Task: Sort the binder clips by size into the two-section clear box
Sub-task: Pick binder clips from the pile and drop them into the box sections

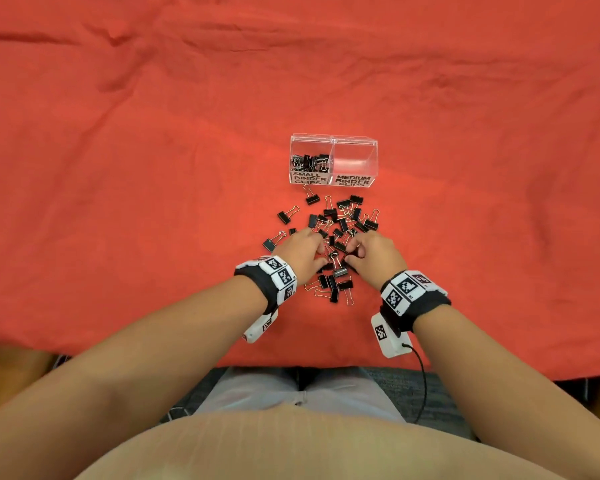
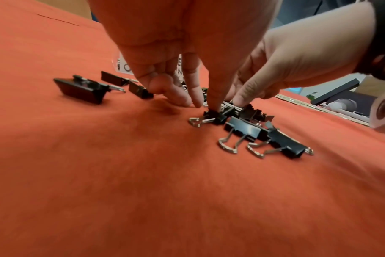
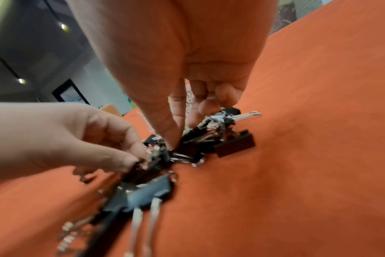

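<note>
A clear two-section box [image 1: 333,140] stands on the red cloth. Its left section, labelled SMALL BINDER CLIPS, holds several small black clips [image 1: 310,162]. The right section [image 1: 354,157], labelled MEDIUM BINDER CLIPS, holds nothing. In front of it lies a loose pile of black binder clips [image 1: 343,216] of both sizes. Both hands are down in the near part of the pile. My left hand [image 2: 205,104] pinches a small clip [image 2: 217,116] between thumb and forefinger. My right hand [image 3: 178,140] has its curled fingers closed on a black clip [image 3: 187,149] close beside it.
Stray clips [image 1: 287,215] lie left of the pile, and more clips [image 1: 336,289] sit between my wrists. The red cloth [image 1: 153,168] covers the table all round. The table's near edge [image 1: 291,366] is just before my lap.
</note>
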### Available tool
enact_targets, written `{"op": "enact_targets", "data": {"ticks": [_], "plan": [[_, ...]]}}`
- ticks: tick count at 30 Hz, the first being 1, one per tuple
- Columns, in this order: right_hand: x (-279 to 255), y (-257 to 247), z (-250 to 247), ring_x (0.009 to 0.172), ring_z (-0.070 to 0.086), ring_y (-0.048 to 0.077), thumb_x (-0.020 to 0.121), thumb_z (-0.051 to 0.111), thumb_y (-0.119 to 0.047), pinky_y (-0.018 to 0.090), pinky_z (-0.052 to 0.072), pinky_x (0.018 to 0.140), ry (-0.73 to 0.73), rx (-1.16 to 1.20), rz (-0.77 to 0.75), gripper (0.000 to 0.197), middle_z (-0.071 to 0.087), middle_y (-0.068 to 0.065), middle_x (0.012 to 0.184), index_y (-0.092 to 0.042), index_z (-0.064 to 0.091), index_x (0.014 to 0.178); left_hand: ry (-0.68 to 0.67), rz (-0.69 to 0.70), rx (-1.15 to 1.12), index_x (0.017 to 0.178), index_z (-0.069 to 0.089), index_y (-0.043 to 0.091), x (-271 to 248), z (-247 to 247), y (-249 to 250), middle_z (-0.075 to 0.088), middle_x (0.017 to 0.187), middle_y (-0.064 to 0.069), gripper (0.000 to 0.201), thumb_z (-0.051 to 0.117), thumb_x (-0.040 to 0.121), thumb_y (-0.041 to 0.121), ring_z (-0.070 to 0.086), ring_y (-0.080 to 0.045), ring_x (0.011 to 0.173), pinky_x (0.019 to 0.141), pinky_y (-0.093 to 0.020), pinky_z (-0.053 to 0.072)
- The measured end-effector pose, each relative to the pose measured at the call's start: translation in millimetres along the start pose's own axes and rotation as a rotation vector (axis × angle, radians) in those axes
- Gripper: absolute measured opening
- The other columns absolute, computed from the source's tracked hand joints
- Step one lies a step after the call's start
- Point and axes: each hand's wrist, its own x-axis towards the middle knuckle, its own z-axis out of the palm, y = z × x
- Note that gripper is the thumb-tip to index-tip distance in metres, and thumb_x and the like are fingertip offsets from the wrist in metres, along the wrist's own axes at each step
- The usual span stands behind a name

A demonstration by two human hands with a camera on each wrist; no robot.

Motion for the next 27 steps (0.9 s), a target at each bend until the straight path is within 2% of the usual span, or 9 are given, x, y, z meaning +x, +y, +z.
{"op": "enact_targets", "data": {"ticks": [6, 8, 10, 12, 15, 18, 20, 24, 27], "plan": [[9, 11, -10, 0.077, 0.054, 0.019, 0.081, 0.065, -0.017, 0.032, 0.047, 0.07, 0.05, 0.032, 0.058, 0.003, 0.055, 0.001, 0.081, -0.017, 0.062, 0.081, 0.026, -0.059, -0.071, 0.094, 0.06, 0.015, -1, -18, -22, 0.053, 0.107, -0.005, 0.01, 0.062, 0.088, 0.023, 0.055, -0.026, 0.105, 0.093, -0.04, 0.047], [12, 6, -11, 0.076, 0.052, 0.017, 0.082, 0.064, -0.015, 0.03, 0.045, 0.07, 0.068, 0.029, 0.019, 0.003, 0.051, -0.004, 0.076, -0.016, 0.062, 0.08, 0.05, -0.066, -0.097, 0.093, 0.061, 0.014, -2, -22, -29, 0.056, 0.108, -0.006, 0.006, 0.058, 0.09, 0.017, 0.055, -0.027, 0.108, 0.094, -0.039, 0.048], [17, -4, -9, 0.077, 0.05, 0.016, 0.083, 0.063, -0.016, 0.03, 0.045, 0.07, 0.065, 0.01, -0.031, 0.002, 0.047, -0.006, 0.075, -0.015, 0.063, 0.081, 0.066, -0.052, -0.105, 0.095, 0.063, 0.011, -5, -23, -29, 0.053, 0.098, -0.001, 0.01, 0.054, 0.09, 0.011, 0.057, -0.022, 0.095, 0.089, -0.036, 0.049], [23, -14, -4, 0.081, 0.05, 0.016, 0.084, 0.064, -0.02, 0.031, 0.046, 0.073, 0.052, -0.009, -0.068, 0.006, 0.05, -0.002, 0.083, -0.015, 0.064, 0.087, 0.055, -0.032, -0.095, 0.097, 0.064, 0.011, -8, -20, -27, 0.051, 0.095, 0.001, 0.011, 0.057, 0.089, 0.014, 0.055, -0.019, 0.09, 0.087, -0.035, 0.05], [30, -22, 7, 0.095, 0.052, 0.019, 0.083, 0.066, -0.025, 0.033, 0.046, 0.078, 0.022, -0.062, -0.104, 0.017, 0.052, 0.0, 0.093, -0.016, 0.064, 0.098, -0.016, -0.017, -0.021, 0.105, 0.062, 0.014, -11, -11, -21, 0.054, 0.105, -0.002, 0.025, 0.064, 0.086, 0.03, 0.056, -0.021, 0.101, 0.088, -0.036, 0.049], [34, -23, 13, 0.107, 0.053, 0.023, 0.083, 0.067, -0.025, 0.038, 0.049, 0.087, -0.024, -0.108, -0.088, 0.024, 0.056, 0.008, 0.111, -0.014, 0.062, 0.103, -0.021, -0.014, 0.059, 0.108, 0.059, 0.014, -11, -6, -17, 0.052, 0.113, -0.004, 0.03, 0.064, 0.087, 0.035, 0.054, -0.022, 0.106, 0.088, -0.035, 0.046], [36, -23, 13, 0.101, 0.054, 0.024, 0.082, 0.068, -0.022, 0.036, 0.047, 0.086, -0.015, -0.096, -0.082, 0.019, 0.056, 0.009, 0.11, -0.011, 0.061, 0.096, -0.003, -0.004, 0.07, 0.104, 0.058, 0.013, -12, -8, -16, 0.052, 0.113, -0.005, 0.027, 0.064, 0.087, 0.033, 0.053, -0.023, 0.104, 0.085, -0.035, 0.045], [33, -23, 11, 0.08, 0.049, 0.015, 0.079, 0.069, -0.016, 0.031, 0.047, 0.078, -0.005, -0.046, -0.099, 0.013, 0.053, 0.002, 0.092, -0.012, 0.057, 0.079, -0.012, 0.028, 0.043, 0.096, 0.054, 0.014, -11, -13, -15, 0.057, 0.105, -0.004, 0.012, 0.06, 0.086, 0.018, 0.056, -0.025, 0.097, 0.082, -0.036, 0.047], [30, -19, 6, 0.064, 0.05, 0.01, 0.078, 0.07, -0.012, 0.026, 0.045, 0.063, 0.03, 0.109, -0.037, 0.014, 0.054, -0.004, 0.074, -0.014, 0.056, 0.077, 0.038, 0.015, -0.03, 0.097, 0.051, 0.015, -6, -19, -12, 0.06, 0.099, -0.004, 0.011, 0.057, 0.087, 0.015, 0.058, -0.026, 0.091, 0.079, -0.04, 0.05]]}}
